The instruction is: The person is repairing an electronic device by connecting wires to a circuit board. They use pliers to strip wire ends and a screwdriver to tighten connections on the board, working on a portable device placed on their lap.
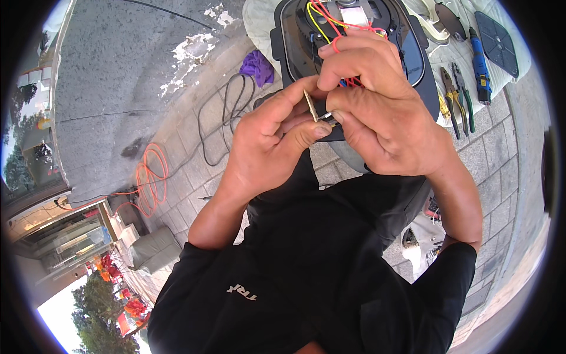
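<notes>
Both hands meet over the near part of an opened dark appliance housing (282, 44). Between thumb and fingers, my left hand (262, 138) holds a small thin board (311, 106), seen nearly edge-on. My right hand (395, 121) is closed in a pinch right beside the board, thumb and index finger together. A small pale tip shows at that pinch, but the fingers hide what it belongs to. Red and yellow wires (321, 17) run out of the housing behind my right hand, and some red and blue ones show under its fingers.
Right of the housing lie yellow-handled pliers (451, 97), green-handled pliers (463, 97), a blue power screwdriver (480, 71) and a black vented cover (496, 44). On the left are a purple cloth (257, 67), a black cable (203, 133) and a coiled orange cord (139, 177).
</notes>
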